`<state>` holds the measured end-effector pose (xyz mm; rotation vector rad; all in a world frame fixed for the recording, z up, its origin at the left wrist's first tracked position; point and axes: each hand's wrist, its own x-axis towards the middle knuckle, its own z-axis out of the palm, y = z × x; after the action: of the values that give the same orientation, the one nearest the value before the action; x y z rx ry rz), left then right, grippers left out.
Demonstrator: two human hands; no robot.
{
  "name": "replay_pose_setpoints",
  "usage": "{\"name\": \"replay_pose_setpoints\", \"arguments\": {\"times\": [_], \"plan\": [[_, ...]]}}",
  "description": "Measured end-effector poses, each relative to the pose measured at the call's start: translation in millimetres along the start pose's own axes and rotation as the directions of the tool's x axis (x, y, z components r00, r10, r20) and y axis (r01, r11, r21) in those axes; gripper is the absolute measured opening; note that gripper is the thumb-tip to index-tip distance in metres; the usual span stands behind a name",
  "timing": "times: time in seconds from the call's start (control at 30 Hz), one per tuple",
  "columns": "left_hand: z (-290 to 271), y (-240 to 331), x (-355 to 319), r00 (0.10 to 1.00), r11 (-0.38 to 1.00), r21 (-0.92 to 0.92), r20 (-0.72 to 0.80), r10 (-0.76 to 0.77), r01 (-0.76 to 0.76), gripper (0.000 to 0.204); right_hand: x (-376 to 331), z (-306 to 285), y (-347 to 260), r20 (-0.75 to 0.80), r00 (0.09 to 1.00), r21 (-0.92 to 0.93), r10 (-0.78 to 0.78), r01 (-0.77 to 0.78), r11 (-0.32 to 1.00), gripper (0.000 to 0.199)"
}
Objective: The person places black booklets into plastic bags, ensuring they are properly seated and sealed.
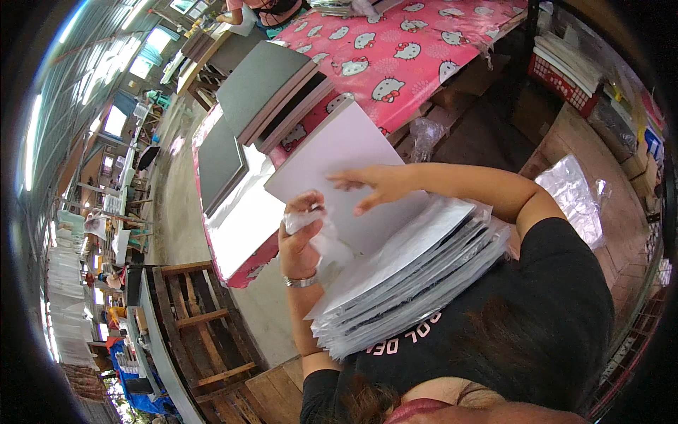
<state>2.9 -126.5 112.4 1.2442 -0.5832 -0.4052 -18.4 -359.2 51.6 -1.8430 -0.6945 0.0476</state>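
Observation:
My left hand (302,240), with a metal watch band at its wrist, is curled closed around a crumpled whitish cloth-like or plastic piece (329,247) that trails down beside a pale flat board (339,145). Over that same board my right hand (378,185) is stretched out, fingers spread and holding nothing; whether the fingertips touch the surface I cannot tell. Close against my body is a stack of flat sheets in clear plastic sleeves (417,279), its edges fanned. The board leans at the edge of the pink table, partly behind the stack.
A pink patterned tablecloth (385,60) covers the table. On it are a stack of dark grey boards (265,88), another grey board (220,166) and white sheets (244,226). A wooden pallet (201,318) lies left; a red crate (558,81) and silvery plastic (572,198) are right. Another person works far off.

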Motion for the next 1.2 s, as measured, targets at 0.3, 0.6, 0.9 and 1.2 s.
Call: {"name": "replay_pose_setpoints", "arguments": {"times": [0.3, 0.6, 0.9, 1.2], "plan": [[34, 12, 9, 0.961, 0.965, -0.208, -0.257, 0.105, -0.161, 0.047, 50, -37, -61, -0.126, 0.988, 0.414, -0.085, 0.130, 0.901, 0.039], [33, 2, 1, 0.869, 0.977, 0.035, -0.453, 0.201, -0.208, 0.045, 39, -7, -69, -0.313, 0.950, 0.242, 0.012, 0.068, 0.968, 0.016], [57, -5, -7, 0.843, 0.960, 0.144, -0.459, 0.279, -0.240, 0.043, 26, 9, -52, -0.460, 0.888, 0.319, 0.031, 0.132, 0.939, 0.014], [8, 7, -28, 0.954, 0.992, -0.109, -0.300, 0.026, -0.062, 0.032, -5, -7, -73, 0.447, 0.894, 0.385, -0.037, -0.155, 0.910, 0.020]]}}
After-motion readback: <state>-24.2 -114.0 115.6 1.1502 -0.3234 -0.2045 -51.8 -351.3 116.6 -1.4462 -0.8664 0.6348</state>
